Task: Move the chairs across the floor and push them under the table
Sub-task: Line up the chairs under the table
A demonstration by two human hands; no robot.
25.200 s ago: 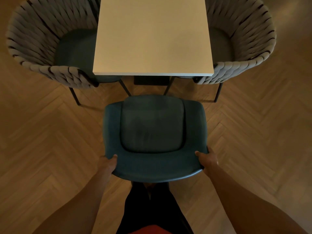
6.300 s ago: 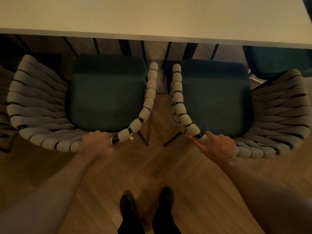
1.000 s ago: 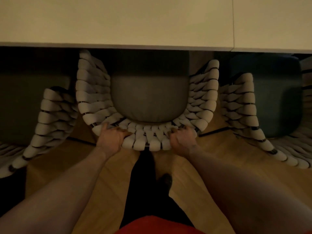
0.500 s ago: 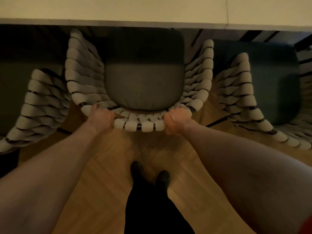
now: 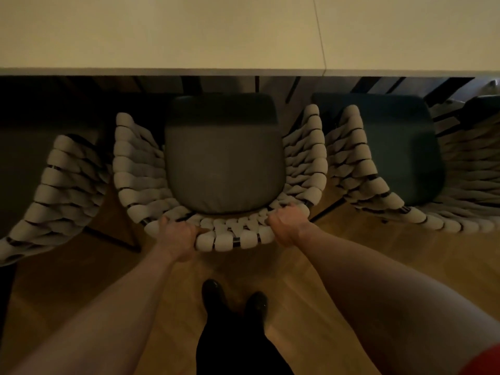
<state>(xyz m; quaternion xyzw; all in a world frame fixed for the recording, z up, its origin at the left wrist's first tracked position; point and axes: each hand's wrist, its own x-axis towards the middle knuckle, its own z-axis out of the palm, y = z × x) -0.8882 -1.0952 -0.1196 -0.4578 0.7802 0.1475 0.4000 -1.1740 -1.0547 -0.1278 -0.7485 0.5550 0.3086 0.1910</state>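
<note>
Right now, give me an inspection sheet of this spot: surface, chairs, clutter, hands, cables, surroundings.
Surface: pale table top, a seam line toward its right.
Job's things: middle woven chair, seat front in the table's shadow, back out over the floor; left woven chair and right woven chair flank it.
Clutter: nothing seen.
Hands: left hand and right hand each grip the middle chair's back rim.
Cables: nothing seen.
Surroundings: wooden floor; dark shoes behind the chair.

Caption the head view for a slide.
Left hand and right hand grip the middle woven chair at the table.
</note>
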